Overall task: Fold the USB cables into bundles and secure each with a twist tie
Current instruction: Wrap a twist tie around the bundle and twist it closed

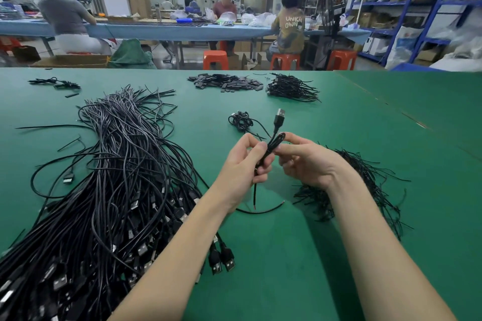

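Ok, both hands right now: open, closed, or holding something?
Left hand: gripping the folded black USB cable.
Right hand: pinching the same cable's folded loop.

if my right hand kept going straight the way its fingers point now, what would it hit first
The right hand points left, fingertips already pinching the folded cable. Straight on, it would meet the left hand gripping that same cable, almost touching. Beyond lies the big cable pile, though depth is hard to judge.
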{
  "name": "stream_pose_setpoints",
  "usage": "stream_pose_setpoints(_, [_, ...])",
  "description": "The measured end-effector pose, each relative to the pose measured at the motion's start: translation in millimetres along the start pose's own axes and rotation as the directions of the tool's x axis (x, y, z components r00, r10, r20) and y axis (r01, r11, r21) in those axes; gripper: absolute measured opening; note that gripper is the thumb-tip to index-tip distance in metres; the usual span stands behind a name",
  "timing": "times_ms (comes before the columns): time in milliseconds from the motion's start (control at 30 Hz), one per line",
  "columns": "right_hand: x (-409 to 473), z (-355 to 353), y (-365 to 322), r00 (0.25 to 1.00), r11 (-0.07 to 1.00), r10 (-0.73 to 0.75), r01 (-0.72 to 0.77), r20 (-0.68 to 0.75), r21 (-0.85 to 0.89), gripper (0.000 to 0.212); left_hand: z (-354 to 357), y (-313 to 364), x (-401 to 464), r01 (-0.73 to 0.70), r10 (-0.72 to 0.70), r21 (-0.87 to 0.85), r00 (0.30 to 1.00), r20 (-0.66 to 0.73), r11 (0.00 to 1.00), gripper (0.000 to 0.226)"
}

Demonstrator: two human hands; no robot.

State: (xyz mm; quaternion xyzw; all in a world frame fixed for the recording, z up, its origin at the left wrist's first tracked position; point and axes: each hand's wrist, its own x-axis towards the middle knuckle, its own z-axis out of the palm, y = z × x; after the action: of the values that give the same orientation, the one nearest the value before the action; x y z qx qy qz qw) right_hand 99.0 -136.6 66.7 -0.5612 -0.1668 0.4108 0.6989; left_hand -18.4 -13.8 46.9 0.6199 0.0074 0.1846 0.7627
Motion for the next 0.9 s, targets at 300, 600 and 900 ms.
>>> stream_pose_setpoints(300, [14, 17, -92, 0.97, 0.459, 0.161, 0.092, 0.184, -0.884, 0.026, -11, 7, -1, -0.109, 0.066, 0.301, 0.987, 0.149, 0.947, 0.019])
stream_pose_setpoints(600, [14, 55, -80, 0.959, 0.131, -0.23, 0.2, 0.166, -0.971, 0.015, -11, -11, 9, -0.069, 0.209, 0.504, 0.951, -0.227, 0.861, 0.019])
stream_pose_setpoints(900, [1, 42, -43, 0.869, 0.084, -0.435, 0.302, 0.238, -0.95, 0.019, -15, -13, 11, 0.006, 0.145, 0.355, 0.906, -0.397, 0.935, 0.01])
